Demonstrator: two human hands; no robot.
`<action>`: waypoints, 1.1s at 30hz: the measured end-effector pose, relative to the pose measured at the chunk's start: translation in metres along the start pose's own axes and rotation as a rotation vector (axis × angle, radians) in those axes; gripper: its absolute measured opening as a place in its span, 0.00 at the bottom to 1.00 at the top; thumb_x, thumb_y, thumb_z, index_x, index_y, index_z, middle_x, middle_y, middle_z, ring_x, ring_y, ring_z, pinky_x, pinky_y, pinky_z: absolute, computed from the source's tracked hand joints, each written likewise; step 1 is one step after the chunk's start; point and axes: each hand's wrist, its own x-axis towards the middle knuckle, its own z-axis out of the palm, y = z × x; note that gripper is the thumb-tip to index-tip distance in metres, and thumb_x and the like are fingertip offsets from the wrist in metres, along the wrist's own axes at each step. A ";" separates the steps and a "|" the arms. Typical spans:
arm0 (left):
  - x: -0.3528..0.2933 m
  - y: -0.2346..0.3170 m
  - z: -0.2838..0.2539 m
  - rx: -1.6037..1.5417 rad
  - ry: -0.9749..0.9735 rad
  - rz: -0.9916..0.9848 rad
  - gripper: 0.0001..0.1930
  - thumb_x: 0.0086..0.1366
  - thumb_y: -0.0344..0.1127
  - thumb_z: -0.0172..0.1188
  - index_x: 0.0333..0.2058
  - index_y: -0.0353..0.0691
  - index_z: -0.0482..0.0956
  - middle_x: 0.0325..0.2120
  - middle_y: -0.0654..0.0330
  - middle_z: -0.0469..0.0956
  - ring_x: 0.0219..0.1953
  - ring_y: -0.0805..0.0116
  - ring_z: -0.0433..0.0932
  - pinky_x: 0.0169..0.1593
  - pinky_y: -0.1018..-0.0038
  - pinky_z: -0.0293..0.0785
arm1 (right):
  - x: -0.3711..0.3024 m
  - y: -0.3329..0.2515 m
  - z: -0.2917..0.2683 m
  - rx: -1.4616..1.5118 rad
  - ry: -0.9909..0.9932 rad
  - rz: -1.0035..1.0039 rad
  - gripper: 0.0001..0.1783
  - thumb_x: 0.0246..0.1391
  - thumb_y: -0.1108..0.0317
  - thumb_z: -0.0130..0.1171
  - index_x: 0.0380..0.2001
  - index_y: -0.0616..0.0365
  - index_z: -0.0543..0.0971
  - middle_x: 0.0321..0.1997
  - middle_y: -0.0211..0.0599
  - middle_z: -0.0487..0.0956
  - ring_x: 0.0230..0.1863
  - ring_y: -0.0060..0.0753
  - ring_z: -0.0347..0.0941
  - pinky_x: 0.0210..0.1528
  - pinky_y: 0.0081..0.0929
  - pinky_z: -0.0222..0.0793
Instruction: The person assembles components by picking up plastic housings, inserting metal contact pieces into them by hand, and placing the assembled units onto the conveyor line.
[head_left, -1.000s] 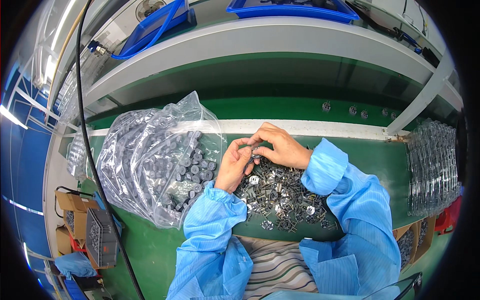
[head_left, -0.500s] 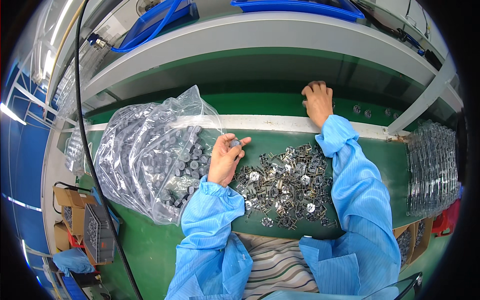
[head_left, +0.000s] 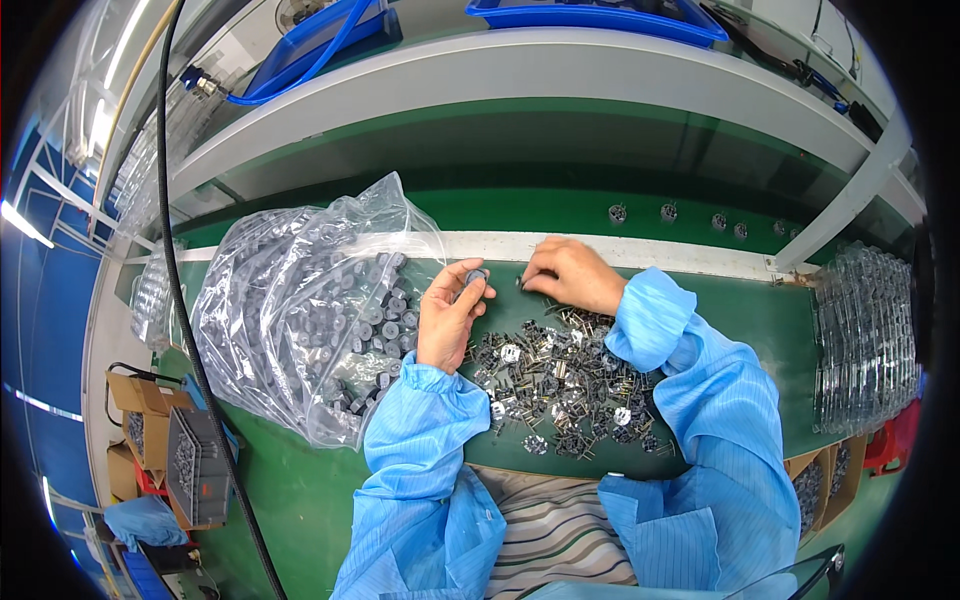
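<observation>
Grey, round cap (head_left: 478, 275) is gripped by left fingers (head_left: 465, 299); right fingers (head_left: 546, 261) pinch something dark (head_left: 519, 284).

Bright overall — glare streaks the plastic bag (head_left: 260, 300), dark beneath the shelf (head_left: 520, 75), edges bowed.

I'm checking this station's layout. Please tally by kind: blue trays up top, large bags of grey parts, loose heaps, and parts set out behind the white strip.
Blue trays: 2
Large clear bag of grey round parts: 1
Loose heap of pinned metal parts: 1
Set-out parts visible behind the white strip: 6
Total: 10
</observation>
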 end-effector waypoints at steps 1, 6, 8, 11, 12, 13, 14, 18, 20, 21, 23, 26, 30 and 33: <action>-0.001 0.001 0.004 0.020 0.020 0.004 0.20 0.66 0.22 0.62 0.56 0.35 0.74 0.43 0.61 0.77 0.41 0.73 0.79 0.36 0.82 0.70 | 0.001 0.003 -0.002 -0.059 0.123 -0.001 0.06 0.49 0.64 0.67 0.29 0.51 0.85 0.32 0.30 0.82 0.43 0.37 0.75 0.44 0.38 0.67; -0.002 -0.002 0.004 0.113 -0.006 0.013 0.24 0.66 0.21 0.61 0.61 0.33 0.71 0.45 0.60 0.77 0.42 0.72 0.80 0.39 0.81 0.72 | 0.002 0.014 -0.008 -0.249 0.037 -0.071 0.01 0.50 0.67 0.66 0.28 0.50 0.84 0.36 0.28 0.81 0.43 0.35 0.73 0.44 0.37 0.63; -0.002 -0.001 0.006 0.235 -0.004 0.046 0.25 0.65 0.21 0.63 0.60 0.31 0.71 0.44 0.60 0.78 0.42 0.71 0.82 0.39 0.81 0.74 | 0.002 0.014 -0.011 -0.256 0.044 -0.095 0.01 0.51 0.69 0.65 0.29 0.50 0.84 0.36 0.29 0.81 0.43 0.36 0.74 0.44 0.37 0.64; -0.001 -0.004 0.010 0.379 0.013 0.106 0.24 0.65 0.23 0.64 0.60 0.33 0.73 0.42 0.58 0.81 0.38 0.72 0.84 0.37 0.80 0.76 | 0.003 0.007 -0.020 -0.211 0.098 -0.016 0.05 0.51 0.69 0.67 0.33 0.52 0.83 0.36 0.29 0.79 0.44 0.37 0.75 0.46 0.38 0.65; -0.002 -0.005 0.012 0.379 0.013 0.106 0.24 0.65 0.23 0.64 0.60 0.33 0.73 0.42 0.58 0.81 0.38 0.72 0.84 0.37 0.80 0.76 | 0.003 0.005 -0.020 -0.211 0.099 -0.016 0.05 0.51 0.69 0.67 0.33 0.52 0.83 0.36 0.29 0.79 0.44 0.37 0.75 0.46 0.38 0.65; -0.002 -0.006 0.013 0.454 0.036 0.139 0.23 0.65 0.23 0.65 0.58 0.33 0.73 0.40 0.59 0.82 0.37 0.72 0.84 0.36 0.80 0.76 | 0.003 0.002 -0.019 -0.198 0.124 0.049 0.05 0.52 0.68 0.66 0.33 0.53 0.83 0.36 0.30 0.79 0.44 0.38 0.75 0.47 0.38 0.65; -0.003 -0.007 0.015 0.529 0.060 0.172 0.21 0.64 0.24 0.65 0.56 0.32 0.74 0.39 0.59 0.83 0.35 0.73 0.84 0.35 0.80 0.76 | 0.003 0.000 -0.019 -0.184 0.150 0.114 0.06 0.52 0.67 0.66 0.33 0.54 0.83 0.36 0.32 0.80 0.45 0.40 0.75 0.47 0.39 0.66; -0.001 -0.016 0.013 0.586 0.057 0.291 0.17 0.63 0.23 0.66 0.50 0.32 0.75 0.36 0.58 0.83 0.33 0.74 0.84 0.35 0.80 0.76 | 0.003 0.016 0.000 -0.221 0.115 0.108 0.08 0.52 0.64 0.67 0.30 0.56 0.82 0.35 0.35 0.81 0.45 0.40 0.76 0.47 0.39 0.67; -0.001 -0.015 0.014 0.594 0.048 0.254 0.16 0.62 0.20 0.67 0.47 0.32 0.74 0.34 0.58 0.82 0.34 0.74 0.83 0.36 0.81 0.76 | 0.002 0.016 -0.001 -0.026 0.129 0.170 0.07 0.51 0.65 0.67 0.29 0.56 0.82 0.34 0.35 0.81 0.43 0.40 0.77 0.46 0.39 0.68; -0.001 -0.015 0.011 0.594 0.051 0.255 0.16 0.62 0.20 0.67 0.47 0.32 0.74 0.34 0.58 0.82 0.34 0.74 0.83 0.36 0.81 0.76 | 0.004 0.010 -0.004 0.169 0.140 0.229 0.06 0.51 0.66 0.68 0.29 0.56 0.82 0.32 0.36 0.81 0.42 0.40 0.77 0.45 0.38 0.69; 0.000 -0.019 0.006 0.547 -0.072 0.171 0.18 0.62 0.23 0.68 0.49 0.31 0.75 0.35 0.58 0.83 0.32 0.76 0.82 0.37 0.81 0.77 | 0.008 -0.011 -0.012 0.251 0.173 0.125 0.05 0.51 0.69 0.68 0.29 0.57 0.82 0.32 0.35 0.81 0.41 0.40 0.77 0.46 0.37 0.69; -0.004 -0.013 0.013 0.471 -0.172 0.080 0.19 0.61 0.22 0.69 0.50 0.30 0.76 0.35 0.59 0.83 0.33 0.77 0.82 0.38 0.81 0.78 | 0.007 -0.027 -0.011 0.135 0.214 -0.130 0.05 0.50 0.71 0.69 0.30 0.55 0.81 0.34 0.30 0.80 0.42 0.36 0.75 0.48 0.35 0.65; -0.003 -0.013 0.013 0.484 -0.176 0.066 0.20 0.60 0.21 0.69 0.51 0.29 0.76 0.34 0.59 0.83 0.33 0.77 0.82 0.38 0.81 0.78 | 0.006 -0.030 -0.012 -0.112 0.220 -0.262 0.06 0.50 0.67 0.68 0.30 0.52 0.80 0.32 0.29 0.76 0.43 0.34 0.72 0.46 0.34 0.61; -0.003 -0.015 0.015 0.502 -0.163 0.054 0.19 0.61 0.21 0.69 0.50 0.29 0.75 0.33 0.60 0.83 0.34 0.77 0.82 0.38 0.81 0.78 | 0.008 -0.031 -0.007 -0.231 0.232 -0.329 0.07 0.49 0.67 0.68 0.30 0.52 0.79 0.31 0.30 0.75 0.42 0.34 0.71 0.45 0.34 0.61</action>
